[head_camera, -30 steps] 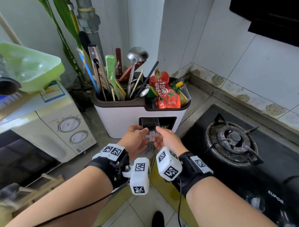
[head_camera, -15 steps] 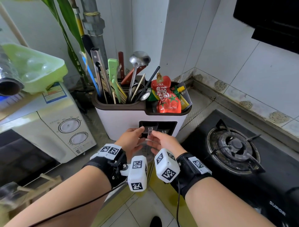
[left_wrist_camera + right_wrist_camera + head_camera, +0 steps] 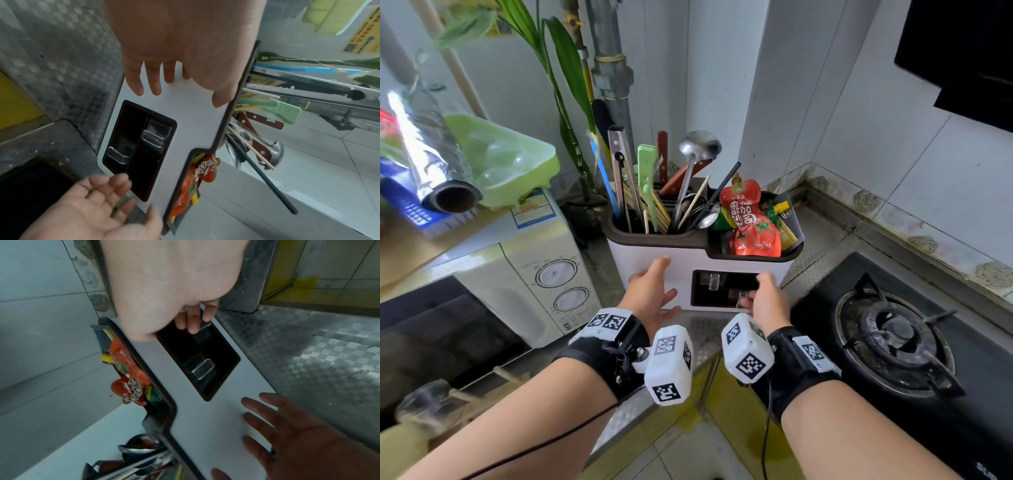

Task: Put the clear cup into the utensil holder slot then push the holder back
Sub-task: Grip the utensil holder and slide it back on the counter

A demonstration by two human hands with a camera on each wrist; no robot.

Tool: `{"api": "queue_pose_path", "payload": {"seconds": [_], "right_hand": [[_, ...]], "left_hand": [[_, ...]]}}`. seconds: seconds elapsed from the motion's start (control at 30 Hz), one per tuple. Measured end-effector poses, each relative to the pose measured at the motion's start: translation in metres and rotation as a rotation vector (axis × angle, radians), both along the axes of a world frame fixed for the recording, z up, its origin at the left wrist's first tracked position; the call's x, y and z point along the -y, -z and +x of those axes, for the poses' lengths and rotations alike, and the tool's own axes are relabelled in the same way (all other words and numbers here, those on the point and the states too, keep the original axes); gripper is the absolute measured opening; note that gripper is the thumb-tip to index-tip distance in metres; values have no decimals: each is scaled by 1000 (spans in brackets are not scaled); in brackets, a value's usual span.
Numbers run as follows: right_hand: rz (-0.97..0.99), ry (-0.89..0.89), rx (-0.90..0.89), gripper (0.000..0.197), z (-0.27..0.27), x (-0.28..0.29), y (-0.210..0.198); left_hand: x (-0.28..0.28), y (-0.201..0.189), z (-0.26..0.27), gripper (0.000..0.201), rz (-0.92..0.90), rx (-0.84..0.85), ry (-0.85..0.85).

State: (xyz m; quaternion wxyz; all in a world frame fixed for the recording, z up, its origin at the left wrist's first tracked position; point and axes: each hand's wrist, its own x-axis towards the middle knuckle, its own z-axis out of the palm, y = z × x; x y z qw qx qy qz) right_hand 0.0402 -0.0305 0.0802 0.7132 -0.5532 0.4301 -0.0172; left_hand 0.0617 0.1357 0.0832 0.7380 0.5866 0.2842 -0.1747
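Note:
The white utensil holder (image 3: 688, 257) (image 3: 195, 116) (image 3: 205, 426) has a dark recess of slots in its front. A clear cup (image 3: 741, 300) (image 3: 118, 154) (image 3: 205, 324) sits in the lower right slot. Another clear cup (image 3: 714, 280) (image 3: 156, 134) (image 3: 198, 368) sits in the upper left slot. My right hand (image 3: 760, 291) (image 3: 115, 191) (image 3: 191, 321) is at the recess's right end, fingers loosely bent, fingertips at the lower cup's rim, thumb apart. My left hand (image 3: 659, 284) (image 3: 176, 84) (image 3: 267, 418) lies flat with straight fingers on the holder's front, left of the recess.
Utensils (image 3: 671, 188) and a red sauce pouch (image 3: 753, 222) fill the holder's top. A gas stove (image 3: 893, 332) lies close on the right, a microwave (image 3: 544, 274) on the left. A pipe (image 3: 613, 85) and the tiled wall corner stand behind the holder.
Both hands held the clear cup before the recess. Now the cup sits in a slot, my left hand has moved left onto the holder's front, and my right hand has loosened.

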Motion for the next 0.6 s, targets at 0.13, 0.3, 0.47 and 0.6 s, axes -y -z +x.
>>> {"api": "queue_pose_path", "payload": {"seconds": [0.13,0.3,0.47,0.6], "right_hand": [[-88,139,115,22,6,22,-22],[-261,-56,8,33,27,41,-32],[-375,-275,-97,35,29,50,-48],[-372,-234,-183,12,28,48,-54]], "left_hand": [[5,-7,0,80,-74,-6,-31],[12,-10,1,78,-137,-36,-41],[14,-7,6,80,-165,-47,-56],[18,-3,11,93,-135,-69,-99]]}}
